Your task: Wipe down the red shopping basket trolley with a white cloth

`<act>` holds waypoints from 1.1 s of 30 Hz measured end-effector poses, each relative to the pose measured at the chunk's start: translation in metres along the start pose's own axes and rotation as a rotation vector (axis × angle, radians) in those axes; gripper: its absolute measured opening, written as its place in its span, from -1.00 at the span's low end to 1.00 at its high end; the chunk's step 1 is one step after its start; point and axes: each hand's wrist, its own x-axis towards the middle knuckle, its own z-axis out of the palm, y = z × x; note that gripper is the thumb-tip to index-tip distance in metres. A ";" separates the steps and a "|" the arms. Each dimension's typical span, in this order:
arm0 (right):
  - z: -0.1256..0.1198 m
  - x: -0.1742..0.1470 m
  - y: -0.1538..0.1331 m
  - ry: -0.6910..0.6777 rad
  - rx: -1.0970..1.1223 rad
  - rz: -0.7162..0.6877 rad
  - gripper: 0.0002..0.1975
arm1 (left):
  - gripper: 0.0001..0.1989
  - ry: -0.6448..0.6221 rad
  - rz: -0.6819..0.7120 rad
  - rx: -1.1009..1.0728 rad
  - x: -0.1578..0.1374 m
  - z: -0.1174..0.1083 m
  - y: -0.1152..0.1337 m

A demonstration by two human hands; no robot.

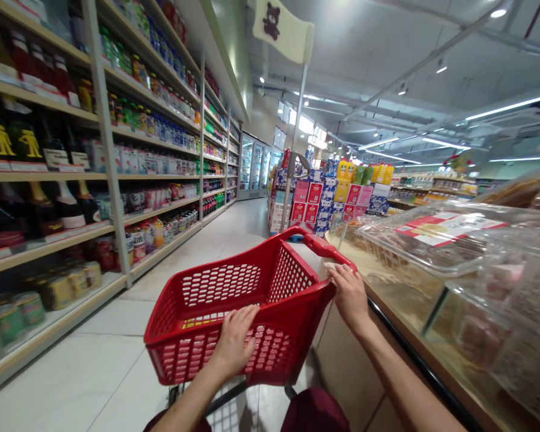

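Observation:
A red plastic shopping cart [175, 324] with perforated sides stands side-on just in front of me, its handle end to the right. My left hand [234, 343] is hooked over the near side rim, fingers bent on the top edge and thumb lower on the outside. Near the right end of the red handle [317, 245], my right hand [348, 294] is closed on the cart; part of its grip is hidden. Something yellow shows low inside the basket. A pole rises behind the cart, carrying a cream flag [285, 30] with a bear on it.
Drink shelves [162, 135] line the aisle's left side. At right, close to my arm, runs a counter [387, 300] with clear plastic packs [441, 240]. Stacked drink boxes [312, 195] stand ahead; glass-door fridges [254, 162] are at the far end. Pale tiled floor [103, 354] lies below.

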 end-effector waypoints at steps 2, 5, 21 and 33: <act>0.004 -0.003 -0.011 -0.024 0.031 -0.068 -0.69 | -0.40 -0.013 -0.002 0.002 -0.001 0.001 0.000; 0.010 -0.011 -0.037 -0.113 0.126 -0.337 -0.70 | -0.41 -0.030 -0.011 -0.005 0.000 -0.001 0.004; 0.005 -0.007 -0.043 -0.158 -0.001 -0.091 -0.67 | -0.40 -0.039 -0.039 -0.057 0.002 -0.002 0.014; 0.014 -0.013 -0.042 -0.076 0.060 -0.070 -0.63 | -0.41 -0.067 -0.016 -0.010 0.002 0.001 0.013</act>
